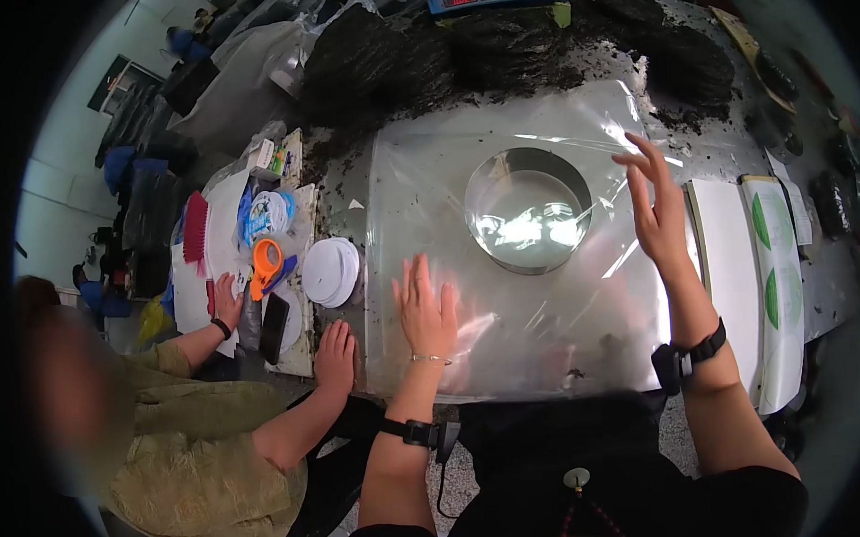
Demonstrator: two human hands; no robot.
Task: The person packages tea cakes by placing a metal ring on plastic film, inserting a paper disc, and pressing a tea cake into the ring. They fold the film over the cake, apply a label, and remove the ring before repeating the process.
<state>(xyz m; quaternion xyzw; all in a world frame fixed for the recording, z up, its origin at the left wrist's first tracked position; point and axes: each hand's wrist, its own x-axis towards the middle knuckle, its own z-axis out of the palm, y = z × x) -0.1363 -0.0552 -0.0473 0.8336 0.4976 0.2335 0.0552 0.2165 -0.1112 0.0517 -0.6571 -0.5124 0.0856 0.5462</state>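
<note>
fingers spread on clear plastic sheeting (409,212), metal ring (529,265), dark clumps (498,53), pale-walled room

Hands of the wearer, bare and empty. Left hand (424,311): palm down near the surface, fingers extended upward in the view, a thin bracelet at the wrist. Right hand (657,199): raised, fingers spread and loosely curved. Both forearms reach forward, well apart, each bearing a black strapped device.

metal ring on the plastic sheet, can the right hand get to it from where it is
Probably yes: the right hand hovers open just beside the metal ring, with nothing visible standing between them.
</note>
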